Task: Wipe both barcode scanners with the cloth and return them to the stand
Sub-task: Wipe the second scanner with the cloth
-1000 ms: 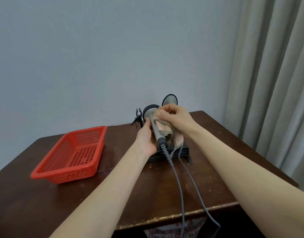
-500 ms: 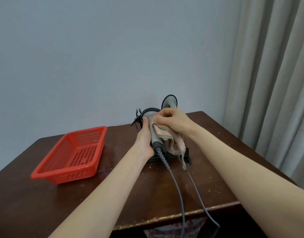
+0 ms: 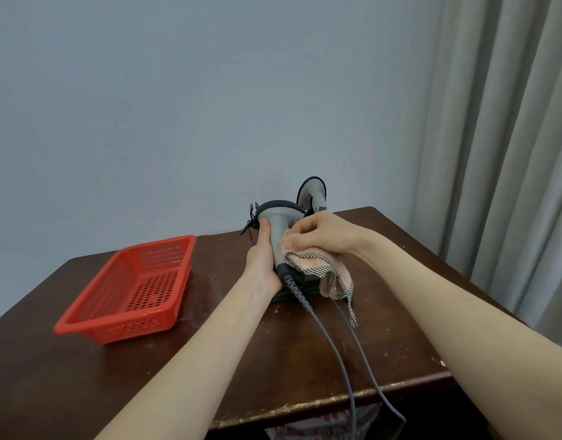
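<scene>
A pale blue-grey wall and grey curtains [image 3: 508,138] on the right stand behind a dark wooden table [image 3: 305,360] with a worn near edge. At the table's far middle, the left hand [image 3: 263,260] is wrapped around the handle of a grey barcode scanner [image 3: 278,230], thumb up against the neck just below the dark-rimmed head, which points away toward the wall. The right hand [image 3: 321,235] is closed on a checked cloth [image 3: 317,269], pressing it to the right side of the scanner's handle; loose folds of cloth hang down to the right. A second scanner [image 3: 313,193] sits upright just behind, in the black stand [image 3: 284,295], whose base shows under the hands. Two grey cables [image 3: 346,360] run from the scanners toward the near edge and drop over it. A red perforated plastic basket [image 3: 130,293] rests on the left of the table, well apart from the hands.
</scene>
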Demonstrator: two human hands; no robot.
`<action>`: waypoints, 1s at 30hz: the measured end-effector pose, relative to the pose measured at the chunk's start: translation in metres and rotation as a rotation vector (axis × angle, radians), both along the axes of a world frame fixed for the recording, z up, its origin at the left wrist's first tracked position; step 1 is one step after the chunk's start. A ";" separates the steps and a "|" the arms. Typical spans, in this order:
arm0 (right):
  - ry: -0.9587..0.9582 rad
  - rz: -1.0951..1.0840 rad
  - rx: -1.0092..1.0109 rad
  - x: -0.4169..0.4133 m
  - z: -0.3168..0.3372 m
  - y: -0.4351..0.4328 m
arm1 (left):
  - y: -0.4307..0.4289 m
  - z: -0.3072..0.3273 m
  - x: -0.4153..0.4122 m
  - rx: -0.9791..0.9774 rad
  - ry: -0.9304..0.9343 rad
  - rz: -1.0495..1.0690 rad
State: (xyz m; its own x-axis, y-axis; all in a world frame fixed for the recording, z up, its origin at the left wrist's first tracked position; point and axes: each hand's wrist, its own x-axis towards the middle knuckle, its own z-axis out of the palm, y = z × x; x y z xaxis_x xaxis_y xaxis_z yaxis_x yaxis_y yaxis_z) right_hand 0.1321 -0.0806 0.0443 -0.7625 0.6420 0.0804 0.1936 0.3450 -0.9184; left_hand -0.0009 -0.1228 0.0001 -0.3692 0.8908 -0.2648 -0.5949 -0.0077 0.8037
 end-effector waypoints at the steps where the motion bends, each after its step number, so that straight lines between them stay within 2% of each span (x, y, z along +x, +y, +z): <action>1: -0.040 -0.016 0.021 0.001 -0.001 0.002 | -0.002 0.000 0.000 -0.009 0.013 0.015; 5: -0.082 -0.196 0.128 0.002 -0.002 0.011 | -0.005 -0.003 -0.001 0.028 -0.057 -0.040; 10: 0.208 -0.397 0.065 -0.003 -0.003 0.014 | -0.008 0.001 0.000 0.065 -0.018 -0.020; 13: 0.380 -0.390 0.053 -0.009 0.000 0.012 | -0.007 0.003 0.006 0.078 0.022 -0.017; 16: 0.228 -0.291 0.162 -0.012 -0.003 0.006 | -0.007 0.006 0.010 0.106 0.000 -0.050; 19: 0.179 -0.169 0.124 -0.013 -0.008 0.000 | -0.005 0.004 0.008 0.101 -0.006 -0.030; 23: 0.063 -0.118 0.149 -0.013 -0.006 -0.004 | -0.004 -0.005 0.004 0.046 -0.003 -0.006; 25: 0.072 -0.182 0.216 -0.016 -0.004 -0.004 | -0.004 -0.007 0.007 0.052 -0.025 -0.021; 28: 0.186 -0.406 0.336 -0.023 -0.003 0.001 | -0.003 -0.005 0.011 0.117 -0.031 -0.035; 30: 0.204 -0.422 0.330 -0.024 -0.001 0.002 | -0.004 -0.002 0.011 0.137 -0.040 -0.035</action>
State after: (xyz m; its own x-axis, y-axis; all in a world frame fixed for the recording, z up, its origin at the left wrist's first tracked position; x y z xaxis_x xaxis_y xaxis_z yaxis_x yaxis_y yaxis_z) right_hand 0.1079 -0.0785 0.0430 -0.3937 0.8033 0.4470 0.2069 0.5512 -0.8083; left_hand 0.0104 -0.1265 -0.0020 -0.3287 0.9319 -0.1533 -0.6281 -0.0945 0.7724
